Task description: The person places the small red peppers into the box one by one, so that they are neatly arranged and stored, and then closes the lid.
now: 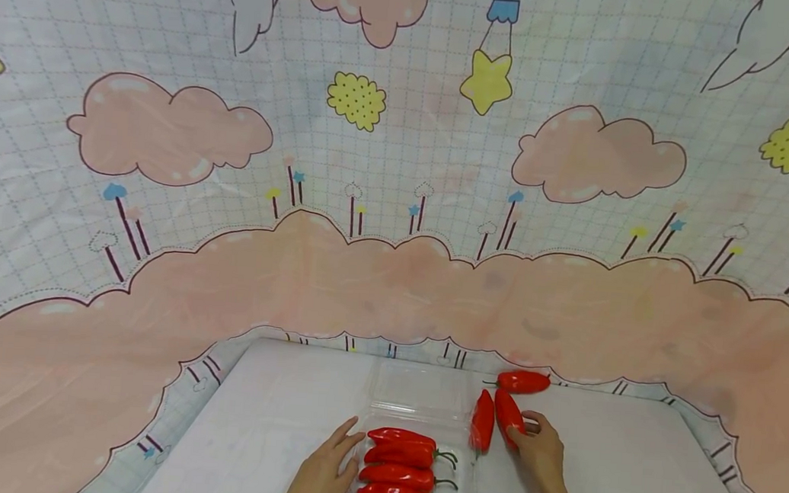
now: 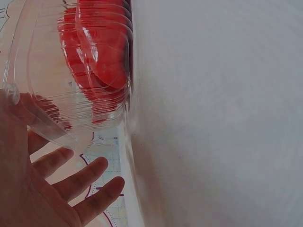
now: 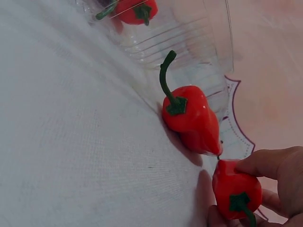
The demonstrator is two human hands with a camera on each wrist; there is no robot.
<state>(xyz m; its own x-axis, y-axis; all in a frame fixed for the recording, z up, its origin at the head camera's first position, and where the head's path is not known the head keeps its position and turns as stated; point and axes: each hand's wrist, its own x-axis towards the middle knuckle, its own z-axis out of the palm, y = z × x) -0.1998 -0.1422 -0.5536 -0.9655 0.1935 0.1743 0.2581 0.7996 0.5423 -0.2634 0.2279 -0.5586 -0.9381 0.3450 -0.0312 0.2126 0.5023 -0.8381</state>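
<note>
A clear plastic clamshell box lies with its lid laid back. In its tray, several red peppers lie side by side, green stems to the right. My left hand is at the tray's left side, fingers extended; in the left wrist view its thumb side meets the clear plastic wall. My right hand pinches a red pepper between thumb and fingers, right of the box. Just left of that one, another red pepper lies on the table.
A third loose red pepper lies sideways near the table's far edge. The white table extends to both sides of the box. Behind it hangs a patterned cloth with clouds and stars.
</note>
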